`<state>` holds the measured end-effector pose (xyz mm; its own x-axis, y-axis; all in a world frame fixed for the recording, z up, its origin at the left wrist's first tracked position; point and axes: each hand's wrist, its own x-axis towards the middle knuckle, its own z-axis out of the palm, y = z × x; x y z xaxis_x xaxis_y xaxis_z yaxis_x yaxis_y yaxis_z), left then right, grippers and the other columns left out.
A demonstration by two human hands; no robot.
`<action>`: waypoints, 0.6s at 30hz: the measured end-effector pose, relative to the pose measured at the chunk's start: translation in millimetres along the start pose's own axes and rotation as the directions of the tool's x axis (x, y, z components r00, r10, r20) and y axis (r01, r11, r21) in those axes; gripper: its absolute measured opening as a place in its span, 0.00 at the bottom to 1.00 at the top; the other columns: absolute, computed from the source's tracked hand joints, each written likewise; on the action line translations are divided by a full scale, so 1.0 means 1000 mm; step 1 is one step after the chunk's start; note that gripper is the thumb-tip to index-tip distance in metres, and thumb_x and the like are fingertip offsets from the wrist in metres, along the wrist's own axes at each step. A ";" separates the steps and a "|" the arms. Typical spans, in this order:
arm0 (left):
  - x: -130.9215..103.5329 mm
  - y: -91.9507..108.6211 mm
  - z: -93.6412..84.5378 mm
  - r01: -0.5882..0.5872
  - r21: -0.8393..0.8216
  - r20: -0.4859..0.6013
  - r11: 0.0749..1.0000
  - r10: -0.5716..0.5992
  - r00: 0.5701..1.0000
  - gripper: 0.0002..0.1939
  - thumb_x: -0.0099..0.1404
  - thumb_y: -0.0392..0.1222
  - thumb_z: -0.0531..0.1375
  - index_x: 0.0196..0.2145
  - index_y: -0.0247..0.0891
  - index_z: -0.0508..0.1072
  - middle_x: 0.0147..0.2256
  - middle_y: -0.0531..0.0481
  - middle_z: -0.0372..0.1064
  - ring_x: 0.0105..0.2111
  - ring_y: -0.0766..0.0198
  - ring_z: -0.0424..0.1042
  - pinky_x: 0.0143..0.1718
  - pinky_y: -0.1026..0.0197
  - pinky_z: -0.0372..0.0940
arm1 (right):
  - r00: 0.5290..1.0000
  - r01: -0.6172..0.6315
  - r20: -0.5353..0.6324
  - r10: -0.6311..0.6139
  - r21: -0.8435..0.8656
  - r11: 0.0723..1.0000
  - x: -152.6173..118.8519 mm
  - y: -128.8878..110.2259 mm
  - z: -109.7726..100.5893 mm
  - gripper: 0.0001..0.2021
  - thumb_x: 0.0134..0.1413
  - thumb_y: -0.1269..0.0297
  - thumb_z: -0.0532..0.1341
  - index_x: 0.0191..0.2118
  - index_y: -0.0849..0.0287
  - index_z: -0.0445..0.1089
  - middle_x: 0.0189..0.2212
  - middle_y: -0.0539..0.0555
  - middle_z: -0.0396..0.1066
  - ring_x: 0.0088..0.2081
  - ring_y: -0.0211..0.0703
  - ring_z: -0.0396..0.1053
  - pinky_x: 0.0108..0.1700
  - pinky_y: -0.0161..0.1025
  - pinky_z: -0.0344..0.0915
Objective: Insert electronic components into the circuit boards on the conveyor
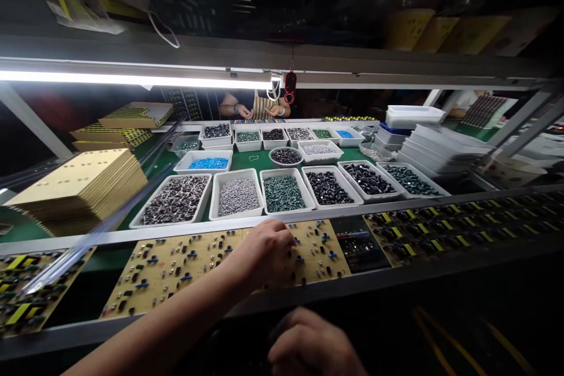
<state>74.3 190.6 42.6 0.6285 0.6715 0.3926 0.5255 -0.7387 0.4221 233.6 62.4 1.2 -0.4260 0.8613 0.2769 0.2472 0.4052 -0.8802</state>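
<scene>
My left hand reaches over a tan circuit board dotted with small components. Its fingers curl down close to the board's surface, and the fingertips are hidden, so I cannot make out what they hold. Below the front rail, in the shade, is my right hand, with its fingers curled in. Motion blurs it slightly, and whatever lies in its grasp does not show. Adjoining the first board on the left is another similar tan circuit board. Just behind the rail stand white bins of capacitors, the nearest being a bin of green capacitors.
Fuller boards with yellow parts line the rail at right. Stacked bare boards stand left, near a clear plastic tube. White empty bins are piled at right. Across the bench, another person's hands work under a lamp.
</scene>
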 end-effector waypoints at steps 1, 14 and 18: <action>0.000 -0.001 0.000 0.000 0.008 0.004 1.000 0.000 1.000 0.07 0.67 0.27 0.61 0.35 0.33 0.79 0.33 0.45 0.72 0.34 0.56 0.72 0.36 0.59 0.65 | 0.998 0.001 -0.057 -0.002 -0.030 1.000 0.001 -0.004 -0.015 0.05 0.61 0.67 0.63 0.38 0.52 0.77 0.35 0.50 0.74 0.34 0.37 0.74 0.36 0.31 0.70; 0.006 0.002 -0.006 -0.046 0.085 0.101 0.995 0.037 0.994 0.09 0.63 0.22 0.60 0.32 0.32 0.76 0.33 0.45 0.72 0.35 0.56 0.70 0.36 0.60 0.65 | 0.923 -0.064 -0.361 -0.131 -0.481 0.875 0.011 0.026 -0.107 0.07 0.68 0.69 0.59 0.43 0.50 0.72 0.40 0.48 0.75 0.45 0.39 0.74 0.51 0.34 0.67; 0.006 0.006 -0.004 -0.065 0.120 0.115 0.991 0.052 0.992 0.13 0.65 0.22 0.57 0.34 0.34 0.79 0.33 0.45 0.72 0.37 0.55 0.70 0.37 0.59 0.67 | 0.952 -0.061 -0.284 -0.112 -0.537 0.841 0.013 0.032 -0.105 0.10 0.67 0.73 0.56 0.43 0.52 0.73 0.41 0.52 0.73 0.46 0.45 0.72 0.51 0.41 0.69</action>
<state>78.9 190.4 50.2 0.7164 0.6213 0.3175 0.5484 -0.7827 0.2943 327.1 119.1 17.2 -0.1863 0.8617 0.4720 0.7013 0.4531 -0.5503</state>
